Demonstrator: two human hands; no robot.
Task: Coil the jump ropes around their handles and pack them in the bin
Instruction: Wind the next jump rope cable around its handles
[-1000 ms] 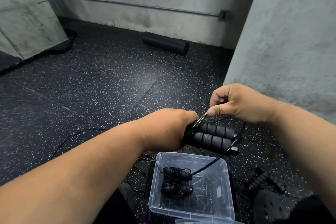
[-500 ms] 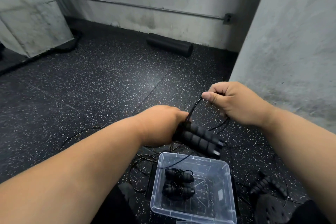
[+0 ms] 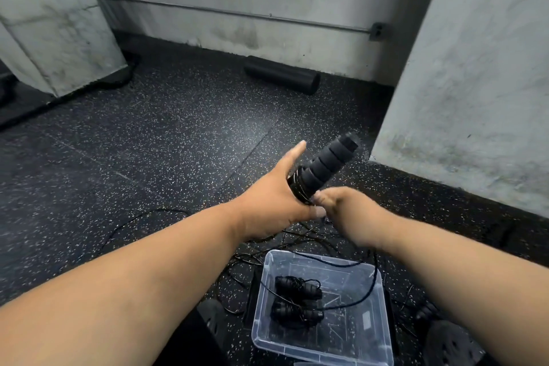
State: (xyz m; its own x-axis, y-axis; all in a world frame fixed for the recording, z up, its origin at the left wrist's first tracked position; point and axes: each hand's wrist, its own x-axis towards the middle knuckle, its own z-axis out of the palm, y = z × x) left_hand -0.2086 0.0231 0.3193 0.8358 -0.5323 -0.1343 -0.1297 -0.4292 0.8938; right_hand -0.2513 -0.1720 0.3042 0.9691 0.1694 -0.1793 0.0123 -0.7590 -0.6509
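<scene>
My left hand point(image 3: 276, 199) grips the base of the black ribbed handles point(image 3: 326, 165), fingers closed around them with the index stretched out straight; handles tilt up and away to the right, blurred at the far end; a few turns of thin rope point(image 3: 300, 187) sit coiled at the base next to my palm; my right hand point(image 3: 341, 208) is just beside the base, fingers pinched narrow on the rope there, exact grip blurred; loose black cord point(image 3: 374, 279) hangs from my right hand down across the clear plastic bin point(image 3: 383, 333) on the floor below; 2 coiled jump ropes point(image 3: 297, 300) lie inside the bin, side by side; more tangled cord on the speckled floor point(image 3: 148, 157) around the bin; black foam roller point(image 3: 282, 74) lies by the far wall
</scene>
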